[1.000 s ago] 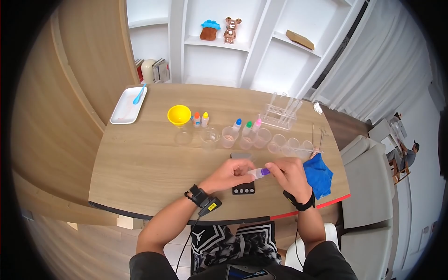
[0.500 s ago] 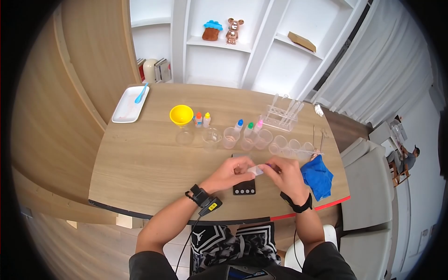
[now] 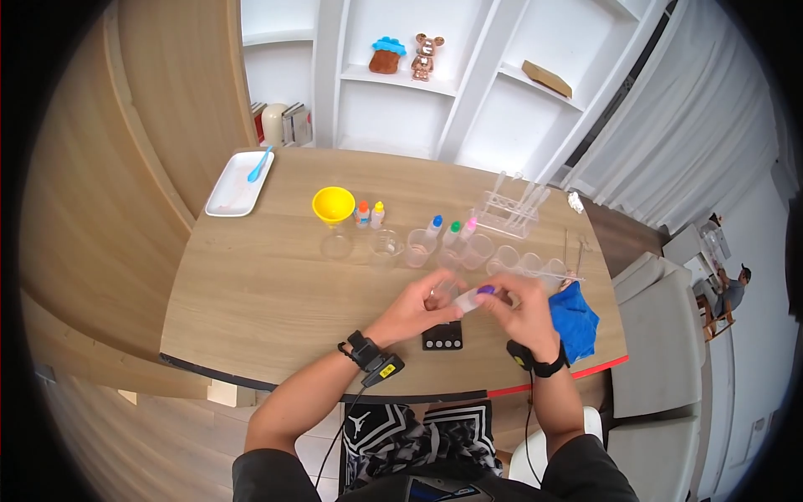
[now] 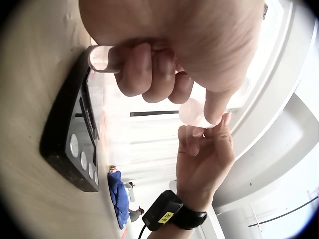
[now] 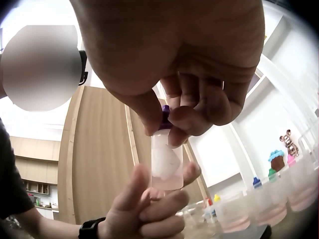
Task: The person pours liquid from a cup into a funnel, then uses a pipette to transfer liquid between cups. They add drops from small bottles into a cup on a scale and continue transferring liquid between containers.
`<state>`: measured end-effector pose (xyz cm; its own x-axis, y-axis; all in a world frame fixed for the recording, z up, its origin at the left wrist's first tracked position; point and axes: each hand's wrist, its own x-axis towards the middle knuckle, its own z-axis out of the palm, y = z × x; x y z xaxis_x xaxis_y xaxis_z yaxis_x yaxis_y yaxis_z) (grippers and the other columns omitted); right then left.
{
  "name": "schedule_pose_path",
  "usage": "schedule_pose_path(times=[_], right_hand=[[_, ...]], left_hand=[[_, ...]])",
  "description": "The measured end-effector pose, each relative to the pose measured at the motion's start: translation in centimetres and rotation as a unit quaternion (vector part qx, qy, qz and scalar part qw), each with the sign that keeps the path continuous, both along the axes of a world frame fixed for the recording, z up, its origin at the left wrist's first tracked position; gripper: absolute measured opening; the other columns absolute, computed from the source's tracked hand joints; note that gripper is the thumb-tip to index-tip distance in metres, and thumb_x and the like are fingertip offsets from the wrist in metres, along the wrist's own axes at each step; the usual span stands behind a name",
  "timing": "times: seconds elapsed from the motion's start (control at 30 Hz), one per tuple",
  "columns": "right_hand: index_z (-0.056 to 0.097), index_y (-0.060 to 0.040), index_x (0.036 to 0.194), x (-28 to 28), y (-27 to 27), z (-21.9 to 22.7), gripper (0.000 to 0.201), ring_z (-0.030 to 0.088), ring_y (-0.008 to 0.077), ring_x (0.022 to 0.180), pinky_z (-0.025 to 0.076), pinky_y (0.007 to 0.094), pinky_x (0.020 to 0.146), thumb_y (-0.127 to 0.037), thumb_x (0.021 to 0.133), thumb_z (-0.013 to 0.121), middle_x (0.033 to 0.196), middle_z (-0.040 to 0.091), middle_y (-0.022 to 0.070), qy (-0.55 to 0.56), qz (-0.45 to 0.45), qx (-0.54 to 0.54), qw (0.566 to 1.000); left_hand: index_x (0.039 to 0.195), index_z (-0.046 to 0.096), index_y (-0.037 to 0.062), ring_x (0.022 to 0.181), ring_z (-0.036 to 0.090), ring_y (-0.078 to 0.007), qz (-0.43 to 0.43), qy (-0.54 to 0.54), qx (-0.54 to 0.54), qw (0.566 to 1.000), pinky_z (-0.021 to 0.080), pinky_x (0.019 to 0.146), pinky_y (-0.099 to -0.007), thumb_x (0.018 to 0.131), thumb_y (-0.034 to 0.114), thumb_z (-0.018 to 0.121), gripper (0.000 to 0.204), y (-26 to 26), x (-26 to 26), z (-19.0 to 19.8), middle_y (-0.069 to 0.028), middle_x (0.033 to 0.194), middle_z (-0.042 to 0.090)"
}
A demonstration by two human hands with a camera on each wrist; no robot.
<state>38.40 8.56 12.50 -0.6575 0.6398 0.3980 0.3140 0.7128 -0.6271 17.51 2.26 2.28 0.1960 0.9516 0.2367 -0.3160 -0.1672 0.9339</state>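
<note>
A small translucent squeeze bottle [image 5: 167, 159] with a purple cap [image 5: 165, 118] is held between the two hands, above the black digital scale [image 3: 442, 338]. My left hand [image 3: 414, 306] grips the lower part of the bottle between thumb and fingers. From the cap side, the right hand [image 3: 520, 311] pinches the purple cap with thumb and fingertips. Pale pink liquid shows low in the bottle in the right wrist view. The left hand's other fingers curl round a clear tube-like piece [image 4: 101, 59], mostly hidden by the palm.
Behind the hands runs a row of clear cups [image 3: 418, 249], with blue-, green- and pink-capped bottles by them. A yellow funnel [image 3: 334, 204] stands left, a test tube rack [image 3: 507, 219] at the back right. A blue cloth [image 3: 574, 322] lies beside the right hand.
The purple cap, mostly covered by the right fingers half a second ago, shows again as those fingers shift on it. Both hands stay over the scale; the head view has tilted slightly.
</note>
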Motion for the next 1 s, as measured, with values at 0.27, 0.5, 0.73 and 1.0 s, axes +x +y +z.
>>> schedule_pose_path(times=[0.27,0.5,0.73,1.0], right_hand=[[0.075,0.002,0.106,-6.6,8.3,3.7,0.019,0.066,0.0281,0.071,0.052,0.0373,0.067,-0.01,0.091,0.076,0.083,0.073,0.0154,0.042,-0.031,0.119,0.992],[0.073,0.0,0.112,-14.1,13.9,-1.1,0.023,0.071,0.0406,0.094,0.056,0.0481,0.085,-0.006,0.089,0.07,0.099,0.075,0.0216,-0.213,0.102,0.159,0.959],[0.075,-0.0019,0.109,-15.0,15.2,-3.4,0.022,0.068,0.042,0.099,0.054,0.0512,0.093,-0.005,0.089,0.068,0.1,0.075,0.0206,-0.263,0.109,0.199,0.938],[0.077,-0.0035,0.108,-13.7,14.5,-3.4,0.022,0.068,0.0412,0.101,0.054,0.0494,0.091,-0.006,0.088,0.069,0.103,0.074,0.0192,-0.279,0.091,0.232,0.927]], left_hand=[[0.119,0.061,0.0096,0.065,0.036,0.0004,0.014,0.039,-0.006,0.999,0.027,0.058,-0.0208,0.103,0.019,0.068,0.02,0.3,-0.4,-0.7,0.0111,0.076,0.046],[0.11,0.065,0.0082,0.067,0.039,0.0007,0.01,0.047,-0.011,0.999,0.029,0.058,-0.0203,0.103,0.022,0.068,0.016,0.0,-0.6,-0.1,0.0105,0.078,0.05],[0.106,0.065,0.0069,0.067,0.037,0.0002,-0.008,0.023,0.003,1.0,0.027,0.059,-0.021,0.103,0.021,0.067,0.015,0.2,-0.4,-0.5,0.0108,0.076,0.045],[0.103,0.066,0.0063,0.067,0.036,0.0015,-0.004,0.026,0.005,1.0,0.026,0.059,-0.0207,0.1,0.017,0.067,0.011,0.2,-0.4,-0.2,0.0116,0.076,0.045]])
